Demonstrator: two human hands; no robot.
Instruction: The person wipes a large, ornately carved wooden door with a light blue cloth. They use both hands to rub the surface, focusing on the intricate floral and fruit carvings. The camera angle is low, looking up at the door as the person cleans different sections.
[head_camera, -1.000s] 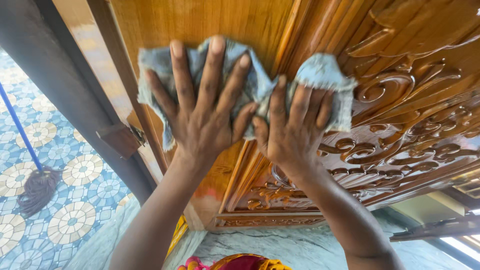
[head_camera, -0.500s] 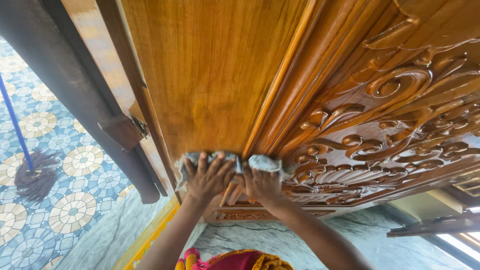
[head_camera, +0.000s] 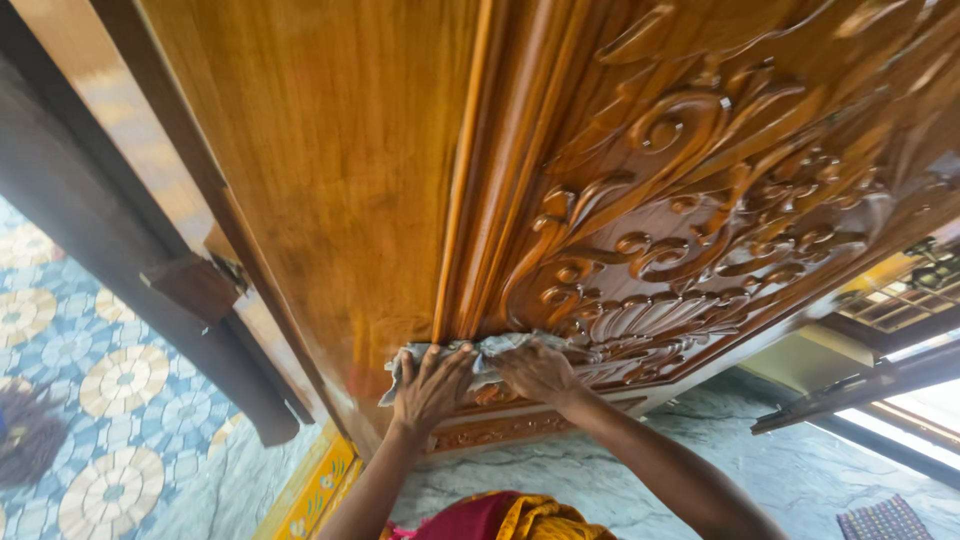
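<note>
1. Two hands press one crumpled grey cloth flat against the lower part of a carved wooden door, where the smooth panel meets the moulded edge of the carving.
2. Left hand lies spread, fingers splayed over the cloth's left half, palm pushing it onto the wood rather than clutching it.
3. Right hand sits just beside it, fingers bent over the cloth's right half, which bunches up against the leaf-and-scroll carving.
4. Judging by that placing, the step in hand is wiping the door's low section, close to its bottom rail.
5. Any further stroke there calls for even pressure from both palms and fingertips working the cloth into the grooves, since the raised scrolls would catch loose folds.
6. No containers show anywhere: no bucket, bottle or tray.
7. Around the door are a dark frame with a hinge block, patterned floor tiles at left, a pale marbled floor below, and a window grille at right.
</note>
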